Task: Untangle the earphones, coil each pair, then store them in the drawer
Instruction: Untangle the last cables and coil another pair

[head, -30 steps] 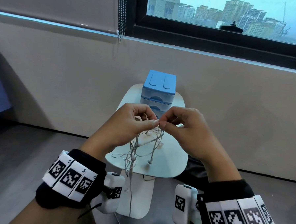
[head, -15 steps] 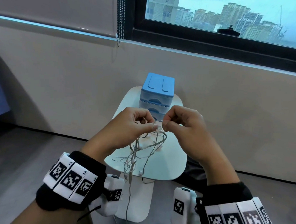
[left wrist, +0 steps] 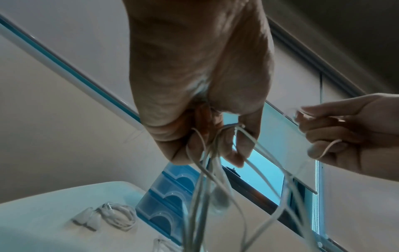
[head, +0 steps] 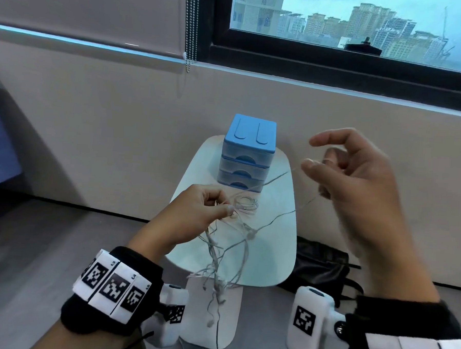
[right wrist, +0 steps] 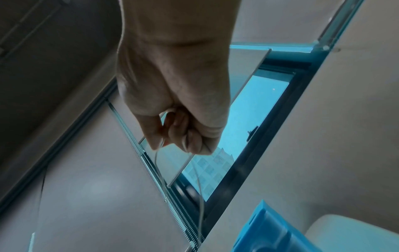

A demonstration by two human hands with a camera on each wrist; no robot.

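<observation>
The small blue three-drawer plastic box (head: 247,154) sits closed at the white table's (head: 271,246) far end, a coiled white earphone pair (head: 246,204) before it, while the left hand (head: 195,215) pinches the tangled white earphone cords (head: 219,261) and the right hand (head: 357,186), half curled, hooks one strand.
</observation>
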